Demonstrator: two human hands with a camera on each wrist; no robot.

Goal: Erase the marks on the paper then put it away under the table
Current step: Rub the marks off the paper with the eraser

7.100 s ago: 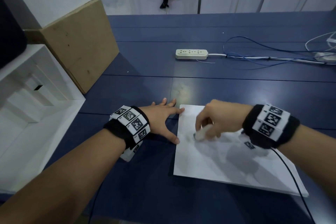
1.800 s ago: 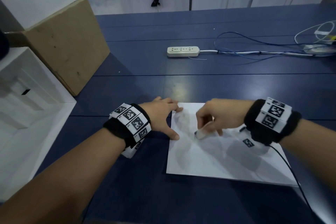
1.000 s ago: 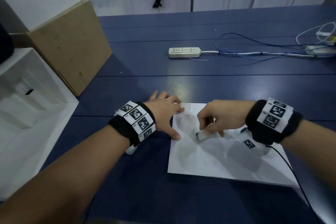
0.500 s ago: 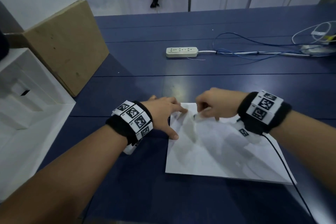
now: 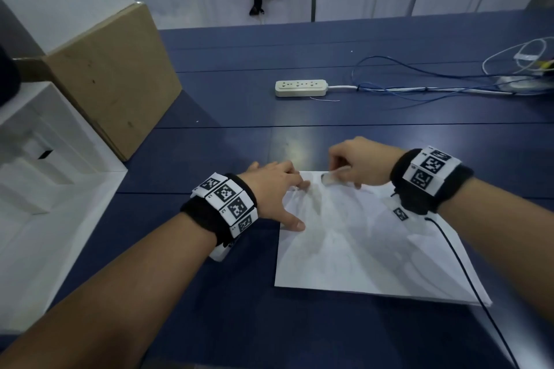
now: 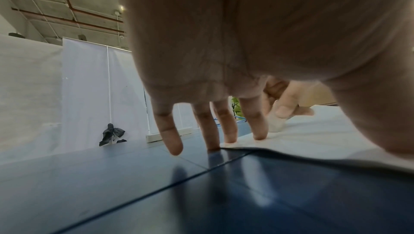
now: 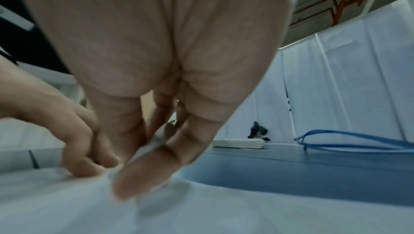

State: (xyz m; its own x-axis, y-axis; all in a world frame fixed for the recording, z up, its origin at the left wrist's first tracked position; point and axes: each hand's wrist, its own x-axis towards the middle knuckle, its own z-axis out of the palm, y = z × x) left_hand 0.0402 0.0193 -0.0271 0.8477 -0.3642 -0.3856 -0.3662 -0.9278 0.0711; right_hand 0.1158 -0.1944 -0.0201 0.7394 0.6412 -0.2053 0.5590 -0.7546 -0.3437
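A white sheet of paper [image 5: 368, 252] lies flat on the dark blue table [image 5: 227, 105] in front of me. My left hand [image 5: 275, 189] rests open on the sheet's far left corner, its straight fingers [image 6: 257, 124] pressing the paper edge [image 6: 302, 138] down. My right hand [image 5: 356, 165] pinches a small white eraser [image 5: 331, 179] and holds its tip on the paper near the far edge, close to the left fingers. In the right wrist view the eraser [image 7: 145, 151] shows blurred between thumb and fingers [image 7: 143, 172]. No pencil marks are plainly readable on the sheet.
A white power strip [image 5: 300, 88] with blue and white cables [image 5: 419, 81] lies further back on the table. A brown board [image 5: 111, 75] leans at the left beside a white shelf unit [image 5: 39, 165]. A black cable [image 5: 461, 266] from my right wrist trails across the paper.
My right hand has slid the eraser from the sheet's middle-left area up toward its far edge. The left hand has stayed pressing the same corner.
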